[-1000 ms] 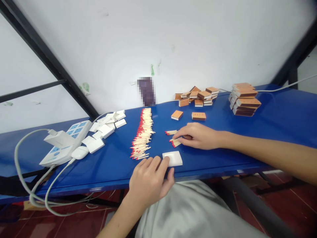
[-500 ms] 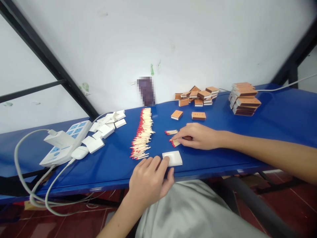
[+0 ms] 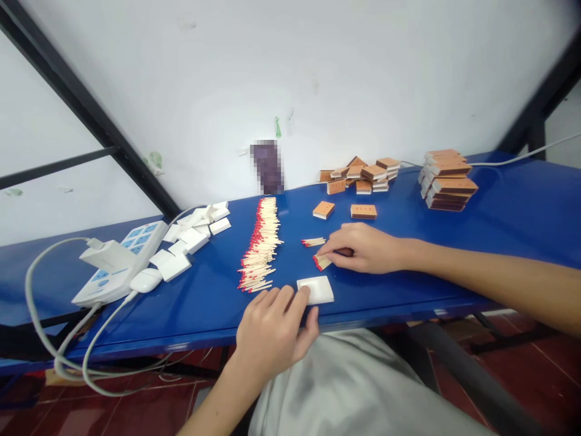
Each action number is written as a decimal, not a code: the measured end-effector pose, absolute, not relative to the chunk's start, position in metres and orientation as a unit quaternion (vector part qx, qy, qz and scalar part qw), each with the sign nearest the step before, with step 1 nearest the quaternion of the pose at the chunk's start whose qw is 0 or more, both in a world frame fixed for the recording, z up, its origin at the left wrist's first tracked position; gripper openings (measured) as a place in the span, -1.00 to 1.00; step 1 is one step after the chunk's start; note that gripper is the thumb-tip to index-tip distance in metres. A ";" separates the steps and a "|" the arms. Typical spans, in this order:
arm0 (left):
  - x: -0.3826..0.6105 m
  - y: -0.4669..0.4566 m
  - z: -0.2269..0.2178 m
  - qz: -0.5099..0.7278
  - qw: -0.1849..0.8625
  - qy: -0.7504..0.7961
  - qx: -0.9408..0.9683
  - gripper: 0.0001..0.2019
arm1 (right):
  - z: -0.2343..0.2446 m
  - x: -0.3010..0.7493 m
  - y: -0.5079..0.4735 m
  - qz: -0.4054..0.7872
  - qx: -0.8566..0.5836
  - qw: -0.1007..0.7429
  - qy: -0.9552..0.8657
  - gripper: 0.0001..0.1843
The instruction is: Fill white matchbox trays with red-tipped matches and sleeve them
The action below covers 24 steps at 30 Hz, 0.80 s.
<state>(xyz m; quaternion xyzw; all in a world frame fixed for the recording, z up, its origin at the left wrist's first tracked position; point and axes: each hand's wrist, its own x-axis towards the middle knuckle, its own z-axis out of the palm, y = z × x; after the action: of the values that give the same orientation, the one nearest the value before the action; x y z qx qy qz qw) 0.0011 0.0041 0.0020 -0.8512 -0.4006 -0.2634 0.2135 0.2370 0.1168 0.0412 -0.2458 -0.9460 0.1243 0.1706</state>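
My right hand [image 3: 363, 248] is closed on a small bundle of matches [image 3: 322, 261], its thumb and index finger pinching their pale ends. The red heads point left, and the bundle lies low at the table. Just beyond it a few loose matches [image 3: 313, 242] rest side by side. My left hand [image 3: 275, 327] sits at the table's front edge with fingers bent and thumb apart. Its index fingertip touches the left end of a white matchbox tray [image 3: 323, 289], which lies flat. Further left, many matches [image 3: 261, 242] form a long row, heads mostly to the left.
White matchbox trays [image 3: 184, 239] lie heaped at left beside a power strip [image 3: 140, 242] with cables. Orange matchboxes [image 3: 363, 175] are piled at the wall, two stand nearer, and a stack [image 3: 449, 181] rises at right. The blue table [image 3: 204, 315] ends close to my lap.
My right hand's fingers have shifted slightly over the match bundle, whose heads now sit a little further right. The left hand and the tray stay in place.
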 end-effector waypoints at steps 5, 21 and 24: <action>0.001 0.004 0.002 -0.266 0.214 -0.400 -0.851 -0.79 | 0.040 0.238 0.117 0.086 -0.289 0.165 -0.939 -0.66; 0.001 0.004 0.001 -0.260 0.215 -0.402 -0.851 -0.79 | 0.044 0.235 0.113 0.063 -0.352 0.138 -0.924 -0.75; 0.001 0.004 0.001 -0.263 0.217 -0.401 -0.851 -0.80 | 0.042 0.234 0.114 0.062 -0.351 0.144 -0.923 -0.77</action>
<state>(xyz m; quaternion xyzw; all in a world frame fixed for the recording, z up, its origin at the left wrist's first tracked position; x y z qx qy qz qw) 0.0005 0.0044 0.0008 -0.8506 -0.4008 -0.2626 0.2166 0.2344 0.1137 0.0421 -0.3511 -0.9231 0.0625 0.1443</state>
